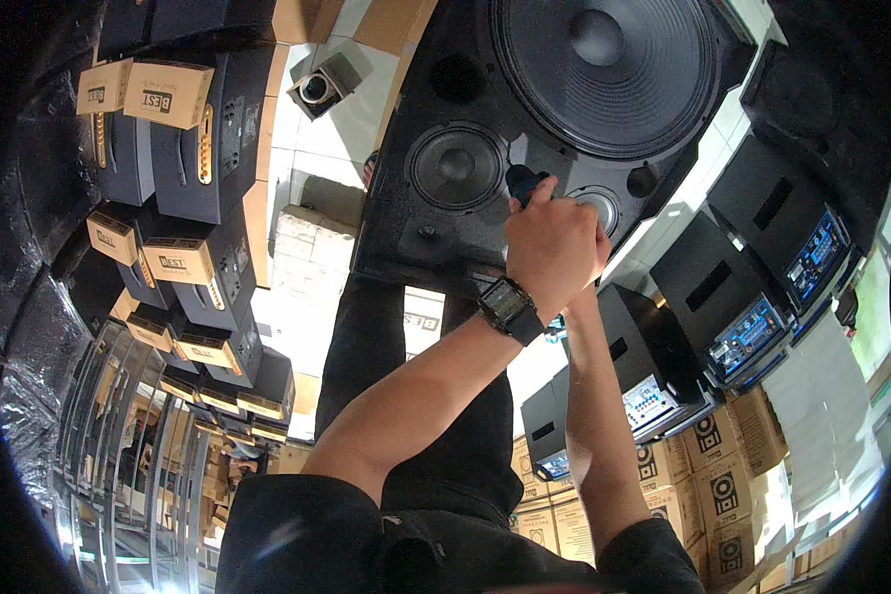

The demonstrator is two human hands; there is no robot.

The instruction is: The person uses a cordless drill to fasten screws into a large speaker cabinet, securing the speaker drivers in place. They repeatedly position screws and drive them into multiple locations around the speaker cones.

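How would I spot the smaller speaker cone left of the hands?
Find the big black speaker cabinet at the top centre. On its face, up and left of the left hand, sits a round black cone. It is far smaller than the huge cone to its upper right.

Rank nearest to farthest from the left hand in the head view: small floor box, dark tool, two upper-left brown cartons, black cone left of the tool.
1. Dark tool, held by the left hand.
2. Black cone, left of the tool.
3. Small box, on the floor.
4. Brown cartons, far upper left.
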